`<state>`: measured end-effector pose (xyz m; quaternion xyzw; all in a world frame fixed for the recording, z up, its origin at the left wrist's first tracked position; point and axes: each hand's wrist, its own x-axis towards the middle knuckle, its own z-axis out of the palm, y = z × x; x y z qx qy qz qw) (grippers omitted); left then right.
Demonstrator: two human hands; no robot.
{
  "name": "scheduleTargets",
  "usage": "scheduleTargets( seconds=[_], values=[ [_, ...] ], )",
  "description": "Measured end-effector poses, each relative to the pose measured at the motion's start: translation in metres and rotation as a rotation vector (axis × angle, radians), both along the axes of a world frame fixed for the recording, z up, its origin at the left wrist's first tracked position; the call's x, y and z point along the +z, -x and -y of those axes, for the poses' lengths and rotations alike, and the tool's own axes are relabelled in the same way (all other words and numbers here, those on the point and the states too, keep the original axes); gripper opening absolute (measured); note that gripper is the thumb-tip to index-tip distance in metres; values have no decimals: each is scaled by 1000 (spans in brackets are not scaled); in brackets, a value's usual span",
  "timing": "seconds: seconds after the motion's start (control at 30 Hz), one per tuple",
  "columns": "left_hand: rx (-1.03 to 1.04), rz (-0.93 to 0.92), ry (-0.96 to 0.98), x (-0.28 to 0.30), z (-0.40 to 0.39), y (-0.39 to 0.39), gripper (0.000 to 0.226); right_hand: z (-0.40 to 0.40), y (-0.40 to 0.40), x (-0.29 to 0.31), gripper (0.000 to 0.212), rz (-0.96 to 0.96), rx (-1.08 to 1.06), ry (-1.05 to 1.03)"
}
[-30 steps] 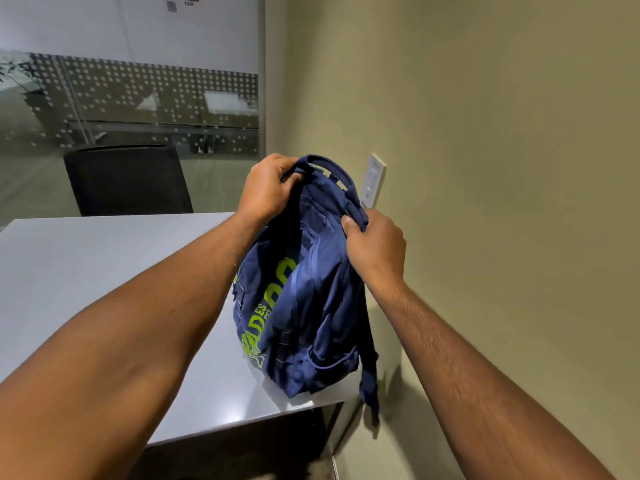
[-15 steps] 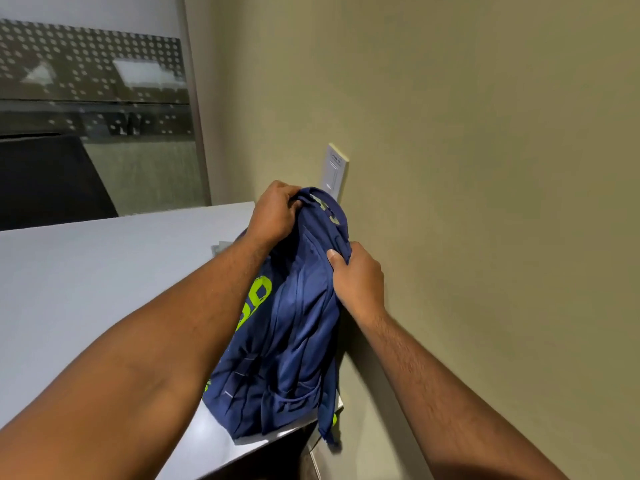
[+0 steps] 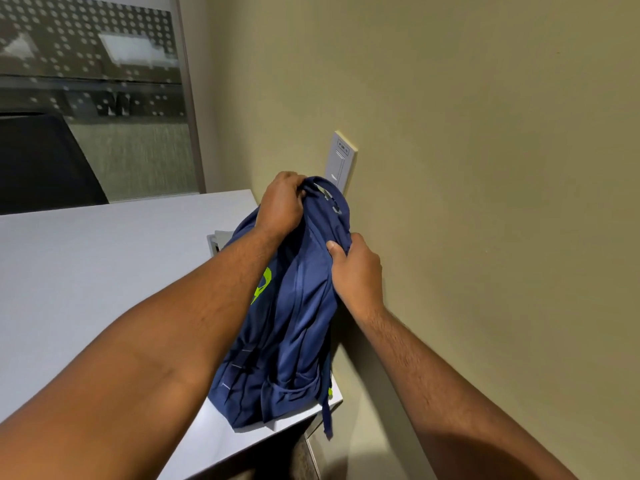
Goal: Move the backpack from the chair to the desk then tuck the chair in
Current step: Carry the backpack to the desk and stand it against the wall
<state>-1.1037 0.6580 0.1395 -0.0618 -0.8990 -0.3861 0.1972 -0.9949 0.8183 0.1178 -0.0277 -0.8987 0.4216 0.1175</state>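
Both forearms are bare from the lower edge of the view up to the wrists — no sleeve, cuff, watch, band or glove shows on either. Fine dark hair runs along the right forearm point(image 3: 426, 368), thickest near the wrist; the left forearm point(image 3: 166, 341) looks smoother, with a faint crease across it partway along. The left hand point(image 3: 281, 202) shows its back and knuckles. The right hand point(image 3: 356, 271) shows its thumb — a short, plain nail — and the back of the hand. No rings on the fingers in view.
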Motion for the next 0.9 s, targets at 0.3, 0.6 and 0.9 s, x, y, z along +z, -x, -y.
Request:
scheduleTargets(
  seconds=[0.3,0.6,0.9],
  values=[
    [-102,364,279,-19,-13,-5,75,-2,-15,-6,64,-101,45,-487],
    [-189,449,341,-23,-2,-19,65,-11,-31,-23,68,-146,219,-1080],
    [-138,268,186,-23,19,-53,57,4,-46,-13,75,-141,167,-1069]
  ],
)
